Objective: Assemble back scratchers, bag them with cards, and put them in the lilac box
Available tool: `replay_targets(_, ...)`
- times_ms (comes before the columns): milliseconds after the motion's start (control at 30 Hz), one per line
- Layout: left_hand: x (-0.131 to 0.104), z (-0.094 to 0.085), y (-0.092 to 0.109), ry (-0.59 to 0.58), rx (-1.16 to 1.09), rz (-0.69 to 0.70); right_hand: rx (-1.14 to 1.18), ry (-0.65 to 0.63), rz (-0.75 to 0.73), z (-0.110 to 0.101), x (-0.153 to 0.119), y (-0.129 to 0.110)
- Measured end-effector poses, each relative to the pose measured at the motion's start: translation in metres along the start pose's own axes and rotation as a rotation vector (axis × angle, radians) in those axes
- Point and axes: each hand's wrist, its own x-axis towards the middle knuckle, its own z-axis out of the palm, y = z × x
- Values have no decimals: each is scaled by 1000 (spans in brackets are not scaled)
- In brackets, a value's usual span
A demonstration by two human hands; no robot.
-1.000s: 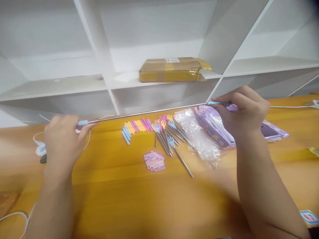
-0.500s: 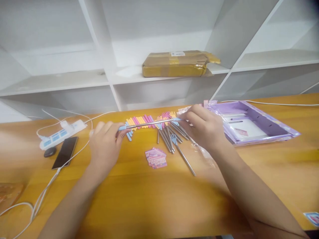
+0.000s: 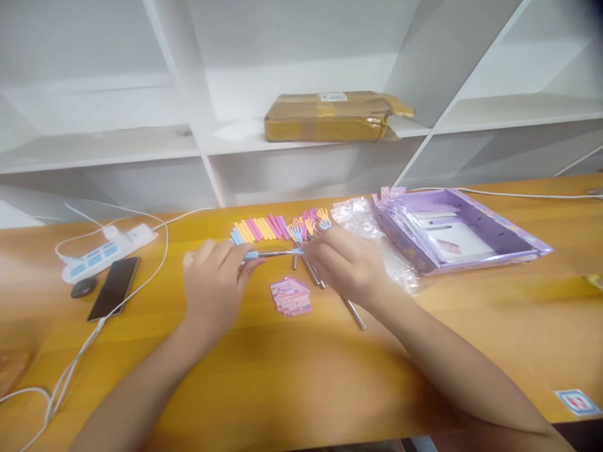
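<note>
- Left hand (image 3: 214, 282), closed, grips the light-blue handle of a slim metal rod (image 3: 276, 253) between thumb and fingers.
- Right hand (image 3: 351, 263) is closed around the rod's other end; a light-blue bit shows at its fingertips, though the rest of that end is hidden, and it is probably a hand-shaped head.
- The rod lies nearly level between the hands, held above the table (image 3: 264, 389).
- Just beyond the right hand, a pile of back scratchers (image 3: 296, 233) with blue, yellow and pink hand-shaped heads rests on the wood, metal shafts pointing nearer; one shaft (image 3: 355, 314) reaches out below the right wrist.
- Beyond the left hand runs a row of coloured sticks (image 3: 261, 228): blue at the left, then yellow and pink.
- Nearer, between the forearms, pink cards (image 3: 291, 297) overlap in a small heap.
- Right of the pile, crumpled clear plastic (image 3: 355, 216) lies against a purple box (image 3: 494, 229), open at the top, with a small pink card (image 3: 449, 247) inside.
- On the left are a power strip (image 3: 108, 252), a black mouse (image 3: 83, 287), a dark phone (image 3: 113, 289) and white cables (image 3: 83, 351).
- At the far side, a taped cardboard box (image 3: 330, 125) sits on a white shelf (image 3: 235, 144).
- Near right, a square label (image 3: 578, 402) lies by the table's edge.
</note>
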Motion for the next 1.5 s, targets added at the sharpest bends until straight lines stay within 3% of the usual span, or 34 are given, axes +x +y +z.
replay_targets(200,-1,5,3,22,100,79,60,52,3,25,-7,-7)
replay_targets(400,7,8,-14,-55,24,173,28,86,-52,30,-9,4)
replay_targets(500,10,10,-20,-33,43,227,11,80,-74,32,-8,8)
replay_targets(867,4,14,-26,21,-63,448,111,-163,-44,19,0,6)
replay_targets(1200,6,-1,-30,78,-103,483,125,-44,-86,10,5,0)
replay_targets(1500,9,-15,-43,22,-102,503,84,-7,-110,-1,8,2)
